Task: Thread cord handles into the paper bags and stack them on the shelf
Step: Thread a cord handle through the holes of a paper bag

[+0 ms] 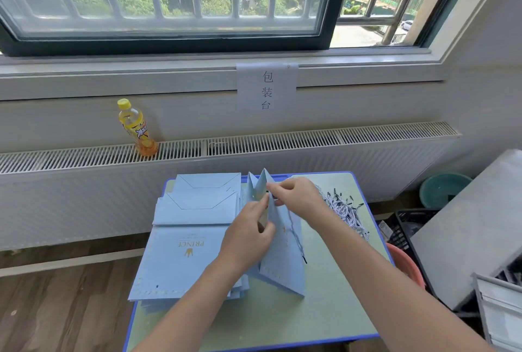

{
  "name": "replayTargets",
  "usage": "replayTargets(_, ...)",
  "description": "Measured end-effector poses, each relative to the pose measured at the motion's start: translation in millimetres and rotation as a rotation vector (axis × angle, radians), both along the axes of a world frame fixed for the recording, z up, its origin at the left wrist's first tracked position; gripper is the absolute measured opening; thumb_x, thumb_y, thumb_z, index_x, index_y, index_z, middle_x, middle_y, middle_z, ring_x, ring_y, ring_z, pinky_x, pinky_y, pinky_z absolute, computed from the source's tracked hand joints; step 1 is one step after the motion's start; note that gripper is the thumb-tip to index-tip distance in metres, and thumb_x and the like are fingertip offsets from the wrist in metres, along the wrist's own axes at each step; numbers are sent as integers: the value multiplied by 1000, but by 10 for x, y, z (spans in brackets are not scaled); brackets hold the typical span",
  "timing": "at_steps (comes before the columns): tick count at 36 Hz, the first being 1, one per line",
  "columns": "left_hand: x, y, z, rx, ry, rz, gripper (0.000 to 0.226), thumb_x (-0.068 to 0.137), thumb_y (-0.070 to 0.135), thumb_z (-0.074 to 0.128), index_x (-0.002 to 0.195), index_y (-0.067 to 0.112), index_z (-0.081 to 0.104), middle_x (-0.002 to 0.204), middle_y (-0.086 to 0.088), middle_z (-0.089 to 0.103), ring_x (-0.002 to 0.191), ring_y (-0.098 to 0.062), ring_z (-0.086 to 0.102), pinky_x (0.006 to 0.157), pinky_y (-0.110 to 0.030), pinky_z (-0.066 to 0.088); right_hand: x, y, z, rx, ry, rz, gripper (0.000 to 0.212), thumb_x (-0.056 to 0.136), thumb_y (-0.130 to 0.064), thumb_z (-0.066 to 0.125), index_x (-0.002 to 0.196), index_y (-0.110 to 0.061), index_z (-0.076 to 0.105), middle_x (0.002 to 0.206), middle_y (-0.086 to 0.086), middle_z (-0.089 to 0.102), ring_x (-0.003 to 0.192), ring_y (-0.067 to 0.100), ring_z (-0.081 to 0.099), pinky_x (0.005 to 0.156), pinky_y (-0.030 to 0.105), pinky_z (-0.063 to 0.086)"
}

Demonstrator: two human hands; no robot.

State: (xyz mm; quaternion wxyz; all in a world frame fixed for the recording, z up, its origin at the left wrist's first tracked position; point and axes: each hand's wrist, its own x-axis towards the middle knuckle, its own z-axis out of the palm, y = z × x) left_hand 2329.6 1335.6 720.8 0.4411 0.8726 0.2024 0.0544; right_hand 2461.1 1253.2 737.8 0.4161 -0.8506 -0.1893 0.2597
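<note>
Head-worn view, looking forward and down, close over table (324,309)

Tabletop (333,309): stack of flat blue paper bags (180,255); one bag (278,261) held partly open, left hand (248,236) gripping its edge, right hand (296,196) pinching a cord (295,234); cord bundle (344,210) alongside. Radiator ledge: yellow bottle (137,128).

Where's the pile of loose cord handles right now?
In the head view, the blue-and-white cord pile lies on the green table's far right, just beyond the right hand.

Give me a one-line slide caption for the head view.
Both hands thread a cord handle into a light-blue paper bag beside flat bags.
</note>
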Motion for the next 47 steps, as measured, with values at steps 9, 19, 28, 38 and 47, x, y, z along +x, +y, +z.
replayTargets(9, 158, -69, 178, 105, 20, -30, 33, 100, 24, 41, 127, 27, 58, 122, 13, 59, 105, -11, 57, 89, -34, 48, 157, -130, 213, -36, 73, -28, 20, 76, -22, 62, 76, -5, 73, 66, 3, 73, 60, 13, 53, 62, 28, 43)
replayTargets(19, 545, -46, 212, 557, 140, 20, 24, 102, 29, 37, 107, 20, 59, 96, -2, 69, 88, -28, 63, 66, -30, 32, 104, -234, 163, 23, 83, -2, 16, 83, -14, 62, 80, -6, 75, 75, 4, 75, 71, 9, 72, 77, 26, 55)
replayTargets(28, 545, -37, 183, 599, 175, -43, 13, 97, 15, 42, 103, 18, 52, 102, 1, 59, 85, -27, 60, 64, -31, 32, 80, -339, 239, 66, 80, -68, 13, 82, -11, 59, 72, -12, 67, 52, -10, 62, 53, 1, 62, 51, 12, 40)
replayTargets(38, 317, -81, 198, 478, 141, -84, 20, 102, 26, 37, 103, 15, 53, 107, 3, 53, 91, -27, 58, 69, -35, 41, 116, -372, 189, 80, 106, -92, 8, 80, -15, 59, 75, -12, 64, 65, -4, 68, 70, 12, 73, 71, 28, 52)
replayTargets(47, 158, -177, 221, 324, 213, -6, 27, 95, 28, 44, 70, 17, 41, 76, -3, 59, 74, -27, 51, 62, -34, 35, 48, -308, 86, 113, 203, 33, 16, 93, -28, 61, 88, -14, 65, 84, 3, 71, 72, 11, 68, 57, 13, 44)
